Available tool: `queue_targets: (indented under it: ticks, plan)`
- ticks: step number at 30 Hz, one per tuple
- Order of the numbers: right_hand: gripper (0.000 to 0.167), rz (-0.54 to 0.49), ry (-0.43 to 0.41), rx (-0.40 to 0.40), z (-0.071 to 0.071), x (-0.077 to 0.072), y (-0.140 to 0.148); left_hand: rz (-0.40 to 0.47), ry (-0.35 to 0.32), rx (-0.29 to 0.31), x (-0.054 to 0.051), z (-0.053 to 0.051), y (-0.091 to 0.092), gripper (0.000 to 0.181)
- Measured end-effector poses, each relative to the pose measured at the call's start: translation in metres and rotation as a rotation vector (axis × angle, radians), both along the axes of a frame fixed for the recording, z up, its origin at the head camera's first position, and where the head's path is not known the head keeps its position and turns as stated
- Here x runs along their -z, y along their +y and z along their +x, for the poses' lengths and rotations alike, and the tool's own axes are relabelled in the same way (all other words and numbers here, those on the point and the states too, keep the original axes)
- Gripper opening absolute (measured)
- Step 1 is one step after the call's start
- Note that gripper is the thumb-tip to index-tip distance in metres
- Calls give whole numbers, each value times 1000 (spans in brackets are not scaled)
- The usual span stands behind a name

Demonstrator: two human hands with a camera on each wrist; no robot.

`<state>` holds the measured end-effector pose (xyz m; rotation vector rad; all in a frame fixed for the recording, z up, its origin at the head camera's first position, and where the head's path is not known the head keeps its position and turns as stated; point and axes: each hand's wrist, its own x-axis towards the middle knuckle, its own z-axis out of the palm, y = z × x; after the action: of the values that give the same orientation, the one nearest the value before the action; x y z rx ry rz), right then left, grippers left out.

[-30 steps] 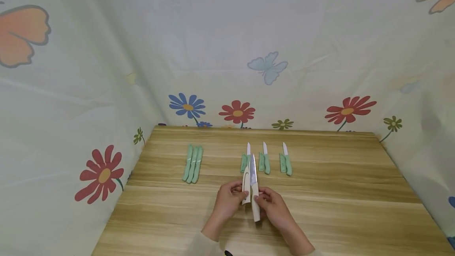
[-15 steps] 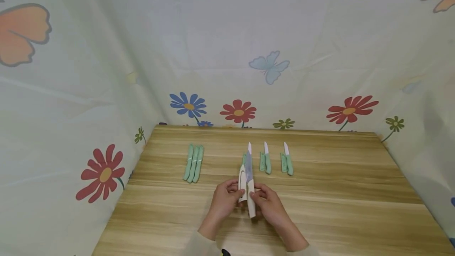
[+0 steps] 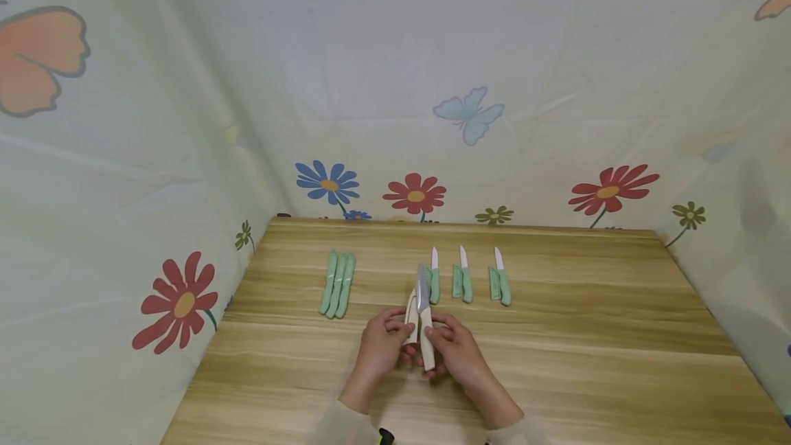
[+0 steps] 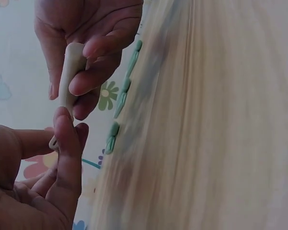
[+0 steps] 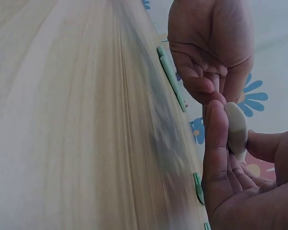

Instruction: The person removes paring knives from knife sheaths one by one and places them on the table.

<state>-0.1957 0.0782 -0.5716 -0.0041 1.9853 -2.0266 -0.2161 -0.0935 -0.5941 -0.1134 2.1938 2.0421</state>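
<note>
My right hand (image 3: pixel 459 350) pinches the cream handle of a kitchen knife (image 3: pixel 426 335), its bare blade pointing away from me and tilted a little left. Close beside it, my left hand (image 3: pixel 382 343) holds a cream blade sheath (image 3: pixel 410 318) between thumb and fingers. Knife and sheath are side by side above the table, the blade outside the sheath. The right wrist view shows the butt of the knife handle (image 5: pixel 237 127) between thumb and fingers. In the left wrist view the sheath is mostly hidden behind the left fingers (image 4: pixel 67 148).
Three green-handled paring knives (image 3: pixel 467 287) lie bare behind the hands, each with a green sheath (image 3: pixel 494 283) at its left. Farther left, three green sheathed knives (image 3: pixel 337 285) lie together. The wooden table (image 3: pixel 587 335) meets a flowered cloth wall (image 3: pixel 525 156) at the back.
Both hands have moved slightly left with the knife and sheath. The blade has turned from pointing nearly straight ahead to leaning left. The green knives stay where they were.
</note>
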Motion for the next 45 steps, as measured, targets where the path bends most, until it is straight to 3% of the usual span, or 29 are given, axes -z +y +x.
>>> queue_targets:
  ticks: [10, 17, 30, 37, 42, 45]
  plan:
    - [56, 69, -5, 36, -10, -7, -15, -52, 11, -77, 2, -11, -13, 41]
    - [69, 136, 7, 0, -22, -8, -24, -133, 26, -99, 2, -22, -18, 39]
    - [59, 247, 98, -2, -34, -8, -40, -284, 98, -114, 2, -39, -18, 41]
    - [56, 338, 130, 19, -42, -5, -44, -361, 113, -92, 4, -47, -18, 40]
    - [54, 387, 187, 13, -50, 3, -48, -577, 169, -70, 2, -52, -16, 38]
    - [51, 473, 262, 16, -54, 6, -51, -708, 207, -55, 0, -55, -14, 36]
